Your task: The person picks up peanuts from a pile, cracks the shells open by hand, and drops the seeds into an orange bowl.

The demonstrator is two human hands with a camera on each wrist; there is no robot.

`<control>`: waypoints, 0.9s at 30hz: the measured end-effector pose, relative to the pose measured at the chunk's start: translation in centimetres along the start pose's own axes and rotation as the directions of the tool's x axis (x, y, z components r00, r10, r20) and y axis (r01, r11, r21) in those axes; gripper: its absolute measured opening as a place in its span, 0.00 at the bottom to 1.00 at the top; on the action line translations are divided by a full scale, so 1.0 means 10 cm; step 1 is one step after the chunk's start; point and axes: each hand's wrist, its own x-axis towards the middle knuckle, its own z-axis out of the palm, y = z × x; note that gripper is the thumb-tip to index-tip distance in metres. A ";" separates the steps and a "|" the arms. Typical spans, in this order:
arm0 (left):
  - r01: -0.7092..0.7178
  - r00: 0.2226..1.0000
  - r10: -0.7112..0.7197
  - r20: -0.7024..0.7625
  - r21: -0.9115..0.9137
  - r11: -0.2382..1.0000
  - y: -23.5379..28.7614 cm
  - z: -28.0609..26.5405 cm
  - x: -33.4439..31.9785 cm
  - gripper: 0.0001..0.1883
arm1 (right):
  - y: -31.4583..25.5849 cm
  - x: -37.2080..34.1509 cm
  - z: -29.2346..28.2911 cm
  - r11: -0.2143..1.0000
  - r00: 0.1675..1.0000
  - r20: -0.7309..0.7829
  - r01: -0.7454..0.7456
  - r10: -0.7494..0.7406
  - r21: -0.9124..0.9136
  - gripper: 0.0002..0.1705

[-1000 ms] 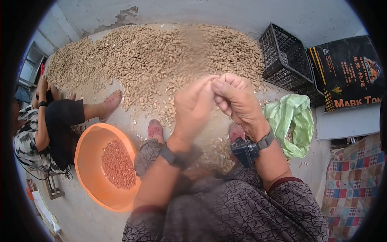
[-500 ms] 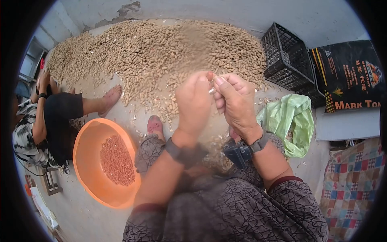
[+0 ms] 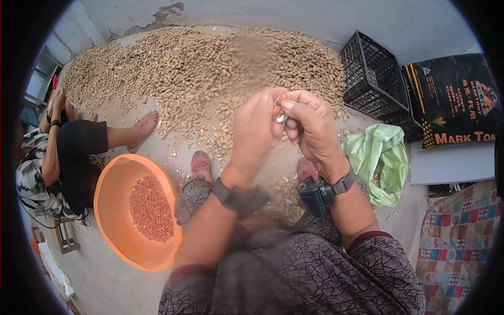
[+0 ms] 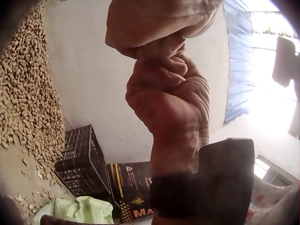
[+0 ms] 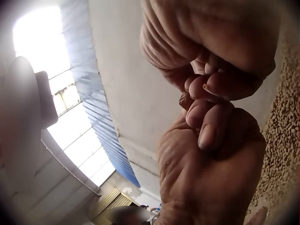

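One peanut (image 3: pixel 280 117), split, pale inside the shell, reddish kernels showing: we find it between the two hands, above the floor (image 3: pixel 94 273), at mid-scene.
Left hand (image 3: pixel 252 137): we record a closed grip, fingers curled in on the peanut.
Right hand (image 3: pixel 315 128): grip closed, thumb and fingers pinching the same peanut from the right.
Wrist straps, two: one dark strap (image 3: pixel 229 197) on the left arm; one on the right, bearing a black box (image 3: pixel 316 197).
Tub (image 3: pixel 113 210), orange, left; holds shelled kernels (image 3: pixel 151 210).
Heap of unshelled peanuts (image 3: pixel 194 68), far side, spread along the wall (image 3: pixel 252 13).
Crate (image 3: pixel 358 73), black, slatted, far right.
Printed bag (image 3: pixel 451 100), black, right of the crate.
Sack (image 3: pixel 386 147), green, right, nearer than the crate.
Cloth (image 3: pixel 459 231), patchwork, near right.
Second person (image 3: pixel 39 176), seated, left.
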 end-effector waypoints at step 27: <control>0.315 0.938 -0.318 0.137 0.041 0.948 0.18 -0.12 -0.01 0.13 | 0.06 -0.06 0.03 0.466 0.795 0.189 0.510 -0.577 -0.722 0.04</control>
